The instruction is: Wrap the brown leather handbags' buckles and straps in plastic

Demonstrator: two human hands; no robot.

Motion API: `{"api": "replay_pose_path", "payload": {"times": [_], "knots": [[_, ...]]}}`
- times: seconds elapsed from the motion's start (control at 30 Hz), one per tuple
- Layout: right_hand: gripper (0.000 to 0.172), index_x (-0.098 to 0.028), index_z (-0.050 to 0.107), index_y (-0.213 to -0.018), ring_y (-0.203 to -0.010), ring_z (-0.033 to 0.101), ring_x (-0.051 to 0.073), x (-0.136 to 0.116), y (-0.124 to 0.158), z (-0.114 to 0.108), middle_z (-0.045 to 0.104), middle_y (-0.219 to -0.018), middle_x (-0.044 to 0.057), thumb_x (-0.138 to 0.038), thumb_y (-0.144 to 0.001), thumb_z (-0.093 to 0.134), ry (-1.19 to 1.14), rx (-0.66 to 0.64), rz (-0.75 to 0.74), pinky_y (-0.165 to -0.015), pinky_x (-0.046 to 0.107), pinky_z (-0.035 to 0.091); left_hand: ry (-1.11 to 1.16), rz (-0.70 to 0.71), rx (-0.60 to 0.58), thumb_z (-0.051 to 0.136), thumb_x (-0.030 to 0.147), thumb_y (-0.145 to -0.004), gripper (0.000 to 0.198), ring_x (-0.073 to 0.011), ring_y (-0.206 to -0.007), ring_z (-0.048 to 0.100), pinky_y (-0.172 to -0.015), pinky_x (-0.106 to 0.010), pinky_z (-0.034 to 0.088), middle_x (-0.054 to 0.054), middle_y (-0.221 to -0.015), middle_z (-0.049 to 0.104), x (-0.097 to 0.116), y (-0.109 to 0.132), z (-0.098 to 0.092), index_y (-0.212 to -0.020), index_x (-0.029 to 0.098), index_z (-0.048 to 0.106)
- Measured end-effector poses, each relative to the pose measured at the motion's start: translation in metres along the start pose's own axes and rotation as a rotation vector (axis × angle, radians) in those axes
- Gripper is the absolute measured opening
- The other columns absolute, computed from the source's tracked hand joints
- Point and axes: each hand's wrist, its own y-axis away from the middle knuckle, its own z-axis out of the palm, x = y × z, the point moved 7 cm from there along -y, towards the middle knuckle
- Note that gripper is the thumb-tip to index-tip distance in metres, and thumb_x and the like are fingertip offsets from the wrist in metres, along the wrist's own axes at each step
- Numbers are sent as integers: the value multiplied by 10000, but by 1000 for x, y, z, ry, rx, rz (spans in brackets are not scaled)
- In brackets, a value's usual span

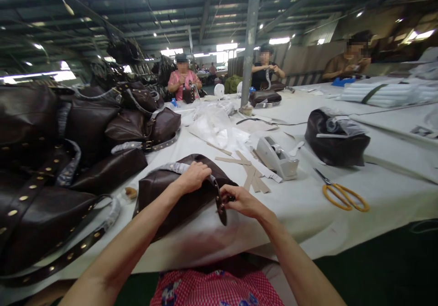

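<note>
In front of me a dark brown leather handbag [171, 192] lies on the white-covered table. Its strap [221, 205], studded with metal and partly wrapped in clear plastic, runs across the top and hangs down at the right. My left hand [195, 176] is closed on the wrapped stretch of strap above the bag. The fingers of my right hand [241, 200] pinch the strap near its studded, pointed end. Exactly what hardware lies under those fingertips is too small to make out.
Brown bags [85, 132] are heaped at the left. Grey-brown strips [251, 171], a tape dispenser [277, 157], orange-handled scissors [344, 195] and another bag [337, 139] lie to the right. Crumpled plastic [212, 123] sits ahead, near a post [249, 50]. Several people work across the table.
</note>
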Motion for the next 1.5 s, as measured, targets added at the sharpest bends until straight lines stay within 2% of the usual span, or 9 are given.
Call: {"api": "replay_pose_path", "payload": {"times": [0.17,0.3,0.47,0.63,0.73,0.9,1.17,1.37,1.5], "knots": [[76,-199,638,-760,-819,668,188,4,10,-1,703,-802,12,-135,-744,601,-36,-9,-3,-747,300,497,7,-347,184,414,55,-885,209,-251,-938,525,-882,-383,365,-111,-871,605,-55,6,-24,-850,133,605],[76,-200,649,-821,-844,649,190,9,13,-25,707,-893,39,-182,-754,618,-20,251,17,-813,345,493,-23,-466,327,390,55,-899,292,-330,-1203,423,-1048,-490,258,-201,-1194,558,-71,13,-45,-1117,80,582],[185,-210,666,-714,-1161,548,243,-4,35,-25,626,-1205,82,-69,-729,546,233,325,-170,-985,408,419,308,-232,353,423,121,-897,260,-268,-1064,550,-981,-412,411,-153,-1126,621,12,42,-37,-1043,153,636],[286,-229,680,-740,-1051,549,243,14,91,-4,618,-1079,75,-16,-693,494,447,562,-123,-921,405,442,1130,-388,-217,521,254,-840,178,-167,-636,598,-611,-262,471,-29,-694,640,98,85,52,-772,165,660],[298,-230,667,-735,-1007,566,227,21,116,4,626,-1030,73,-19,-713,459,416,650,-103,-875,378,478,1516,-558,-198,589,284,-800,141,-158,-676,631,-645,-260,488,-35,-741,668,116,83,82,-794,152,639],[293,-233,651,-742,-1032,588,216,2,114,10,657,-1055,73,-31,-792,445,450,568,-201,-900,381,501,1836,-785,-115,687,372,-800,268,-170,-756,684,-737,-297,530,-79,-826,697,109,50,98,-895,140,591],[319,-235,656,-746,-1111,579,224,5,117,17,676,-1069,78,-39,-853,428,530,479,-262,-949,412,501,1680,-864,-121,668,289,-808,223,-100,-490,564,-495,-214,449,5,-614,600,100,30,118,-748,170,490],[330,-225,648,-770,-1130,567,228,19,118,-10,673,-1128,80,3,-804,411,561,451,-236,-947,416,496,1514,-834,-60,633,312,-797,190,-114,-637,652,-529,-180,451,-48,-779,677,46,43,107,-791,167,511],[286,-222,621,-769,-1051,558,229,11,90,1,666,-1091,74,18,-782,465,604,329,-256,-866,374,508,1445,-733,-146,675,298,-718,209,-58,-399,447,-379,-150,253,36,-544,556,20,39,96,-706,176,506]]}}
